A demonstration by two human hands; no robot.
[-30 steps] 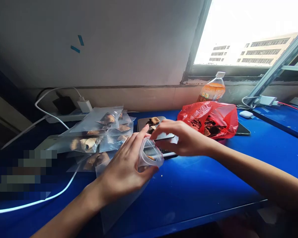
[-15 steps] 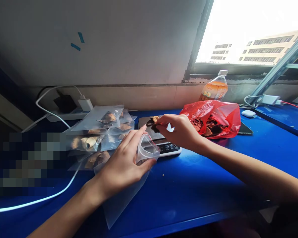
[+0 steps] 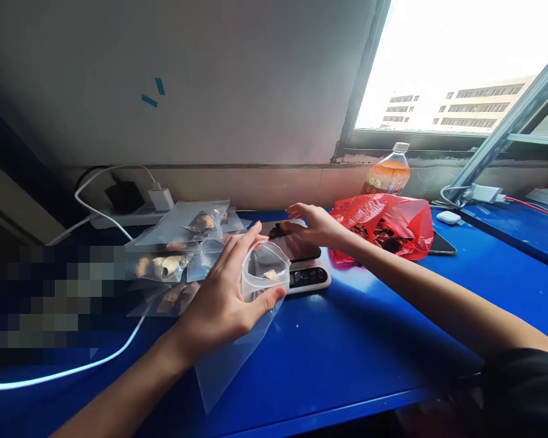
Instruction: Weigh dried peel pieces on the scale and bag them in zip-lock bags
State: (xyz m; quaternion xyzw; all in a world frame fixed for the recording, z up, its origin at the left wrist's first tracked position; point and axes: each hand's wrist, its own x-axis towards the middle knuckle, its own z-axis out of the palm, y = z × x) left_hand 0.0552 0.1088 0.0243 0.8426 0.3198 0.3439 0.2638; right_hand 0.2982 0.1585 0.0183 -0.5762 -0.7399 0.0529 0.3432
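Observation:
My left hand (image 3: 231,292) grips a clear zip bag (image 3: 235,365) near its top, its mouth held round and wide. A small pale beige piece (image 3: 270,275) shows inside the mouth. Just beyond the bag is a kitchen scale (image 3: 308,278) with a dark button panel and a metal plate, partly covered by the bag. Dark dried pieces (image 3: 277,230) lie on the plate. Over them hovers my right hand (image 3: 317,224), fingers spread apart, with nothing visible in its grasp. Its thumb side is close to the dark pieces; contact cannot be made out.
Filled clear bags (image 3: 201,222) are piled left of the scale. At right, a red plastic bag (image 3: 383,210) of dark dried pieces stands before an orange drink bottle (image 3: 388,173). A white cable (image 3: 95,365) crosses the blue table (image 3: 347,359) at left.
My right hand has let go of the dark piece it pinched, and its fingers have spread. A beige piece now shows in the clear bag's mouth. The view has shifted slightly.

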